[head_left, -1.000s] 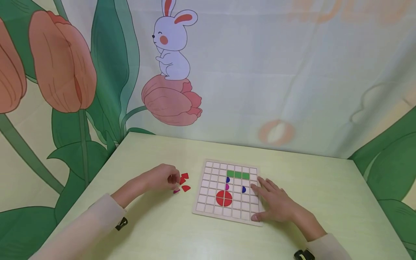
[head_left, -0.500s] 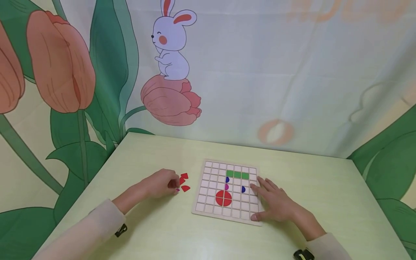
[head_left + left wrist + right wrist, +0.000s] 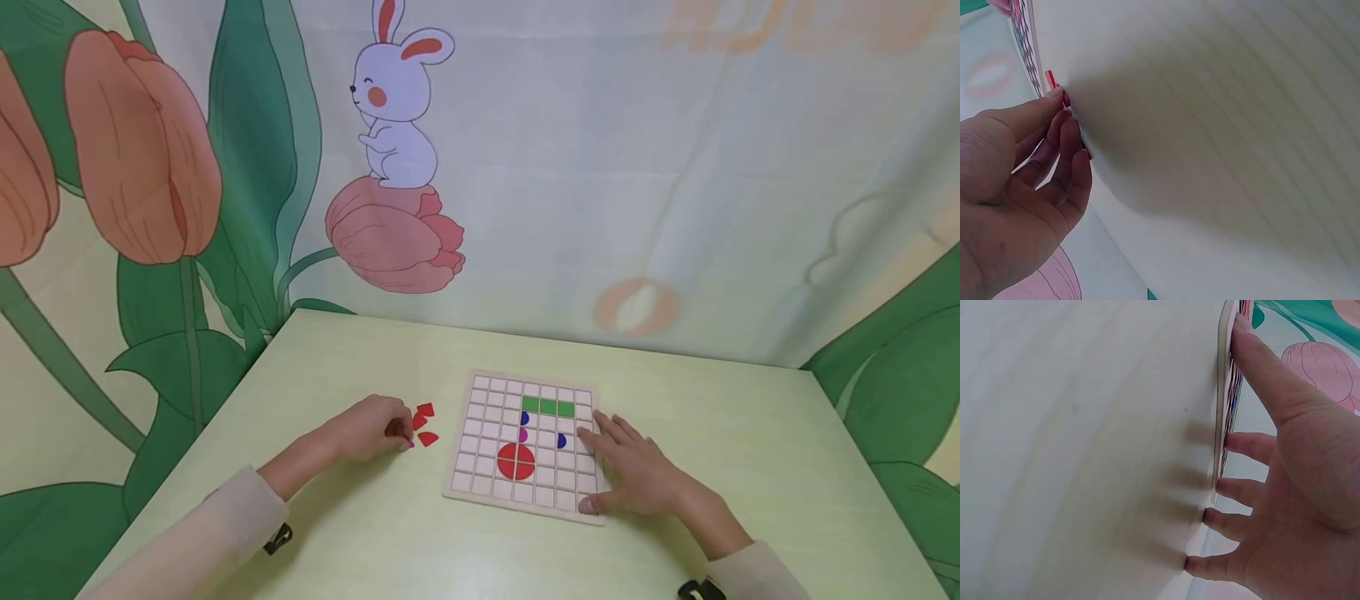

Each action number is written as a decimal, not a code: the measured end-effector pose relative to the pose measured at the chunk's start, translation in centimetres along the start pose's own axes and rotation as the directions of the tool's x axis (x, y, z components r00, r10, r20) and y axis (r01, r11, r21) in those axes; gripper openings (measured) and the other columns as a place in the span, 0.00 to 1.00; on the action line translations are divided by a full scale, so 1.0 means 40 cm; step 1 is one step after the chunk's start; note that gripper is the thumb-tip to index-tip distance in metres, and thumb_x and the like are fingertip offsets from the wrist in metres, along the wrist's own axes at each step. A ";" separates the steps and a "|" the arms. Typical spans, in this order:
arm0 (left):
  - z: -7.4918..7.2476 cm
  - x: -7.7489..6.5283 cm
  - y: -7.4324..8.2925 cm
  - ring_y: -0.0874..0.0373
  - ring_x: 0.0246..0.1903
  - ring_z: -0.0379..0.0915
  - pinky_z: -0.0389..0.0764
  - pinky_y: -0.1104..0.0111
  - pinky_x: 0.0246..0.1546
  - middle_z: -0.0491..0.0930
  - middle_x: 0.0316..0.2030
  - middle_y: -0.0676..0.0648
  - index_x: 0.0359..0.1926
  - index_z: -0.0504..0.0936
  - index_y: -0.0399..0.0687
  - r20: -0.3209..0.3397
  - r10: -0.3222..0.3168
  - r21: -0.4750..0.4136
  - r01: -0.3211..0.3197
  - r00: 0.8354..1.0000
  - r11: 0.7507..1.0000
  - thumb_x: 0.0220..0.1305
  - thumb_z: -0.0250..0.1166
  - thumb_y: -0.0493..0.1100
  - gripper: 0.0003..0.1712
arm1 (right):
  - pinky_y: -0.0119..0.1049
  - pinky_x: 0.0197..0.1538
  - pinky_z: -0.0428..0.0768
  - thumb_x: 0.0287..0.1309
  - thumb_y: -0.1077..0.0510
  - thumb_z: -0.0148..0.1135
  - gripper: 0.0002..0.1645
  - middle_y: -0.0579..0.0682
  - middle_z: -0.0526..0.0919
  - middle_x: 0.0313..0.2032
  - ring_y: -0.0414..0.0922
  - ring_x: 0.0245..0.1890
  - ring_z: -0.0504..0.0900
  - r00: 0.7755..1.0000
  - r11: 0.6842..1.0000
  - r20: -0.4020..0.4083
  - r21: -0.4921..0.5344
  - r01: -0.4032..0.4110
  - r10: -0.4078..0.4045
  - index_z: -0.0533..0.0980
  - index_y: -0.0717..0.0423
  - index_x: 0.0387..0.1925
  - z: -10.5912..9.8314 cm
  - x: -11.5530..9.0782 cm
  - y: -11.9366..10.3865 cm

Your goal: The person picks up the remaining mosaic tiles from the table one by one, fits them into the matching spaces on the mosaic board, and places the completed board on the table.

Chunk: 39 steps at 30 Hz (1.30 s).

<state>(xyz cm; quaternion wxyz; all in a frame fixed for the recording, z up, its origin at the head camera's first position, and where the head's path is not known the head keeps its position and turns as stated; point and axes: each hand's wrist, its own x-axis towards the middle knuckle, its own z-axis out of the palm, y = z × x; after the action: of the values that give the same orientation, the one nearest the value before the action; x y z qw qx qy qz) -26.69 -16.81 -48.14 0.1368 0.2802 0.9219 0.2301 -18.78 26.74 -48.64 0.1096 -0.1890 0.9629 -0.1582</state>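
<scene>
In the head view, my left hand (image 3: 371,429) is low over the table, left of a gridded wooden board (image 3: 522,507). Thumb and fingertips pinch a small magenta piece (image 3: 411,444), mostly covered by the fingers; the left wrist view shows the magenta piece (image 3: 1066,100) at the thumb tip. Red quarter-round pieces (image 3: 428,438) lie just right of that hand. Spread along the board's right edge, my right hand (image 3: 637,471) has its thumb on the near right corner. In the right wrist view, the fingers of the right hand (image 3: 1297,487) are extended.
On the board are a green strip (image 3: 549,407), a red circle of four quarters (image 3: 516,462), two blue half-rounds (image 3: 562,441) and a magenta half-round (image 3: 522,435). A printed curtain (image 3: 525,208) hangs behind the pale table (image 3: 420,550).
My left hand has closed over the magenta piece, which showed more of itself on the table a second ago. My right hand has stayed on the board.
</scene>
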 end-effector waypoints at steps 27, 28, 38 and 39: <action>0.004 0.026 0.017 0.60 0.37 0.76 0.81 0.70 0.41 0.80 0.35 0.58 0.39 0.83 0.54 -0.042 0.126 -0.087 -0.129 0.991 0.988 0.69 0.73 0.37 0.07 | 0.82 0.66 0.58 0.48 0.25 0.77 0.67 0.63 0.52 0.82 0.72 0.79 0.50 1.000 1.000 -0.015 -0.022 0.013 -0.013 0.63 0.53 0.81 -0.006 0.004 0.006; 0.004 0.032 0.026 0.60 0.37 0.76 0.81 0.70 0.41 0.80 0.35 0.59 0.39 0.83 0.54 -0.042 0.130 -0.089 -0.133 0.991 0.987 0.70 0.72 0.37 0.07 | 0.82 0.66 0.58 0.48 0.24 0.77 0.67 0.63 0.52 0.82 0.73 0.79 0.50 1.000 1.000 -0.013 -0.020 0.012 -0.012 0.63 0.53 0.81 -0.005 0.003 0.006; 0.009 0.099 0.135 0.61 0.42 0.76 0.82 0.72 0.43 0.77 0.40 0.58 0.44 0.80 0.54 -0.075 0.182 -0.104 -0.189 0.980 0.976 0.73 0.70 0.38 0.07 | 0.81 0.67 0.58 0.48 0.22 0.75 0.68 0.63 0.51 0.82 0.72 0.79 0.49 1.000 1.000 -0.007 -0.019 0.003 -0.004 0.62 0.52 0.81 0.009 -0.001 0.005; 0.008 0.106 0.145 0.61 0.43 0.77 0.82 0.72 0.44 0.77 0.40 0.58 0.45 0.80 0.54 -0.078 0.195 -0.107 -0.202 0.978 0.973 0.73 0.69 0.38 0.07 | 0.82 0.66 0.58 0.48 0.22 0.75 0.68 0.63 0.52 0.82 0.72 0.79 0.50 1.000 1.000 -0.012 -0.017 0.011 -0.011 0.63 0.52 0.81 0.009 -0.001 0.004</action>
<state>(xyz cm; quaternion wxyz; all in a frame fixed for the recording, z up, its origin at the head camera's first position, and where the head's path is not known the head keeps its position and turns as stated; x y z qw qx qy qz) -27.36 -9.99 -46.04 0.0978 0.3547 0.8787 0.3042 -18.68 26.79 -49.02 0.1013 -0.1941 0.9638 -0.1520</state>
